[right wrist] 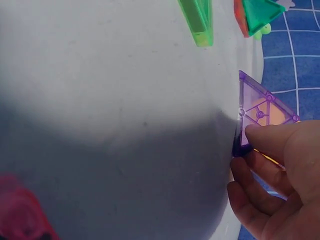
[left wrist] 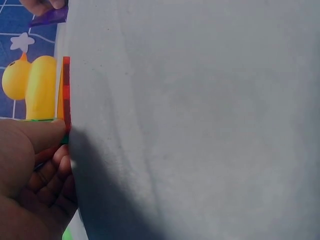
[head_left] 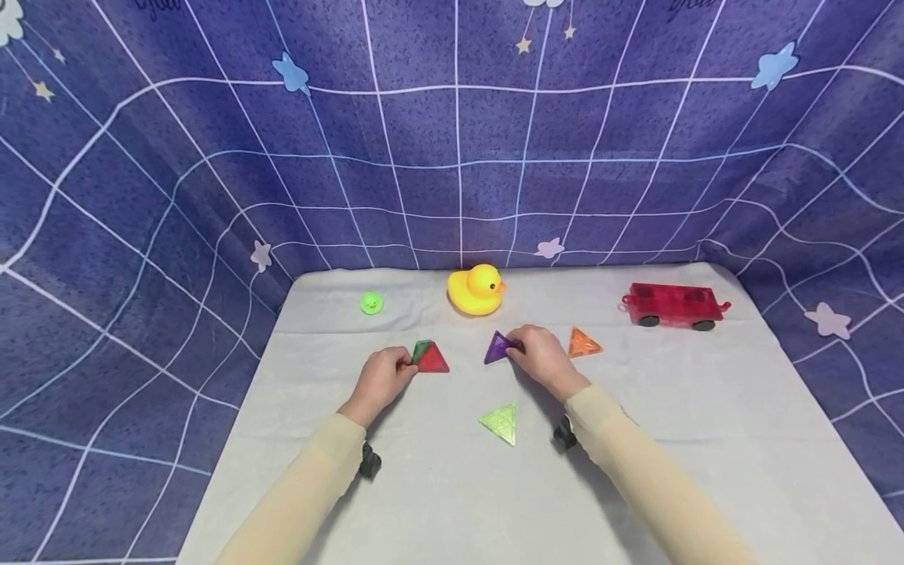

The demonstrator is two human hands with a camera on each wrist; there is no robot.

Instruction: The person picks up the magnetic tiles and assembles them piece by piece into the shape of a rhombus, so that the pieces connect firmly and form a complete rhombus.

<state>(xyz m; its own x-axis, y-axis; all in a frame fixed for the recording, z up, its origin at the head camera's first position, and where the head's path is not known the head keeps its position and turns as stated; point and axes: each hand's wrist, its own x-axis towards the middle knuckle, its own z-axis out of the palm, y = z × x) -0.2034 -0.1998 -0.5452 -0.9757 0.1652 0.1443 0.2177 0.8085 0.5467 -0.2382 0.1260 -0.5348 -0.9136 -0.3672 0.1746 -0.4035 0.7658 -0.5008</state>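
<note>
Table (head_left: 424, 502), pale and plain. Green triangle (head_left: 421, 348) pinched in the left hand (head_left: 384, 377), touching a red triangle (head_left: 433, 361). Purple triangle (head_left: 497, 348) held upright in the right hand (head_left: 540, 353), likewise pinched, apart from the other two. Orange triangle (head_left: 583, 344) just right of that hand; lime triangle (head_left: 501, 423) on the near side. Farther back: small green toy (head_left: 371, 303), yellow duck (head_left: 469, 294), and, far right, red wagon (head_left: 674, 304).

A yellow toy duck (head_left: 475, 290) stood at the centre of the frame, facing right, with a small round green toy (head_left: 371, 303) to its left. A translucent red wagon (head_left: 674, 306) with dark wheels was noted at mid-height on the right. A blue curtain (head_left: 424, 184), bearing pale grid lines and stars, filled the upper half behind the white-covered table (head_left: 438, 502).
</note>
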